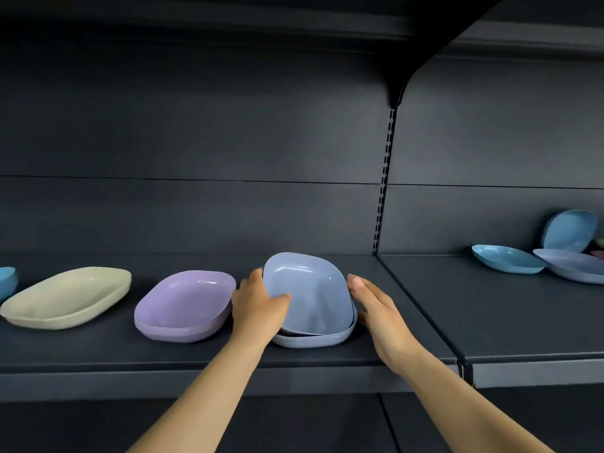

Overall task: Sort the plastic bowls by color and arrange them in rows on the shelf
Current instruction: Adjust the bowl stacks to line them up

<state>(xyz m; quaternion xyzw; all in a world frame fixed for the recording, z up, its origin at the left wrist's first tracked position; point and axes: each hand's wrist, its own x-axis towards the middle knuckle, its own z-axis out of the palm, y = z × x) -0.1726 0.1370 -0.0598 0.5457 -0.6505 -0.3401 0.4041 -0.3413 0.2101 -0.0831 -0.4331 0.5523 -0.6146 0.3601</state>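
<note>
Head view. Dark shelf (196,351) across the lower half of the frame. At lower centre, periwinkle bowl (310,295), tilted up on edge with its hollow facing the camera, lower rim resting inside a second periwinkle bowl (313,340) lying flat on the shelf. Left hand (258,305) gripping the tilted bowl's left rim, thumb laid over the inside. Right hand (376,308) spread wide and flat just beside the bowl's right edge; contact cannot be told. Left of centre, lilac bowl stack (183,305), touching the left hand's back. Further left, beige bowl (65,297). At the far left edge, part of a blue bowl (6,281). At right centre, on the neighbouring shelf section, a flat blue bowl (506,263), a periwinkle one (575,269), and a blue bowl propped upright (570,230) against the back panel. No writing or labels legible anywhere.
</note>
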